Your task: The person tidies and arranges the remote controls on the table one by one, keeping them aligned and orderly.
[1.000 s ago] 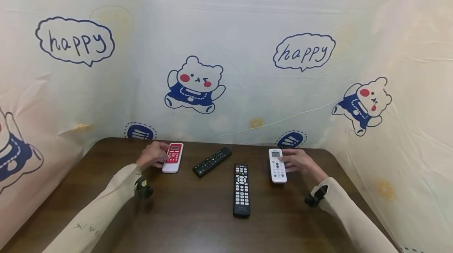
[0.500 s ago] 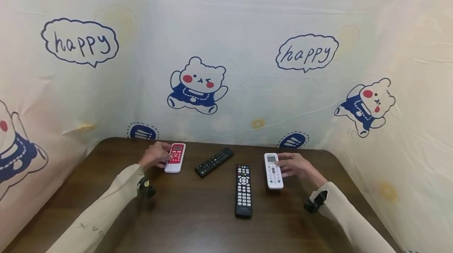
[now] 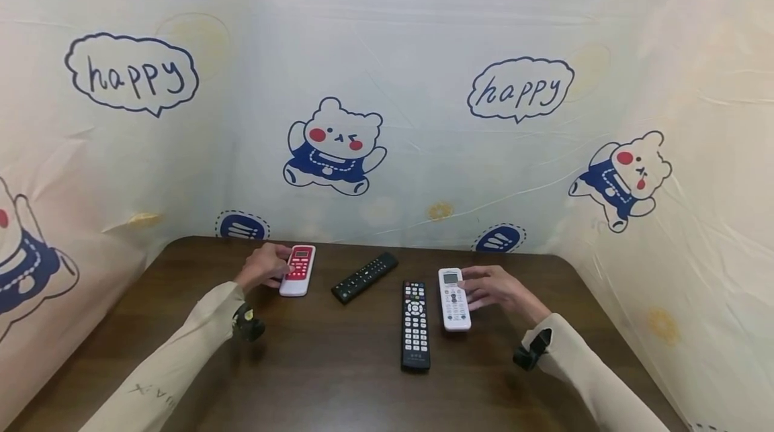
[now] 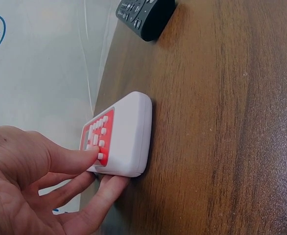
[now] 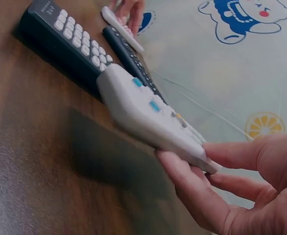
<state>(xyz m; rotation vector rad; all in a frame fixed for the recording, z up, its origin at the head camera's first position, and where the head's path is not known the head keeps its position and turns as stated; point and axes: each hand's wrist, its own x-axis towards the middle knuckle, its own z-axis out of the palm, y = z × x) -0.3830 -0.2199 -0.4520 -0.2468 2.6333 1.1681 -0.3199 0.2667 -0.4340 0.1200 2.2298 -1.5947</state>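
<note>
Left hand [image 3: 263, 267] pinches a rounded red-faced remote [image 3: 299, 272], right hand [image 3: 497, 291] a smooth white remote [image 3: 453, 300].

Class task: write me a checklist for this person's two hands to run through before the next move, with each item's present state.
1. Grip of the right hand on the white remote: ok, pinched at its edge.
2. That white remote raised off the table: ok, its shadow lies apart below it.
3. Space between it and the nearer black remote: ok, a gap shows.
4. Grip of the left hand on the red remote: ok, held at its side.
5. That hand's thumb clear of the buttons: not ok, it rests among them.
6. The red remote lifted: cannot tell.
</note>
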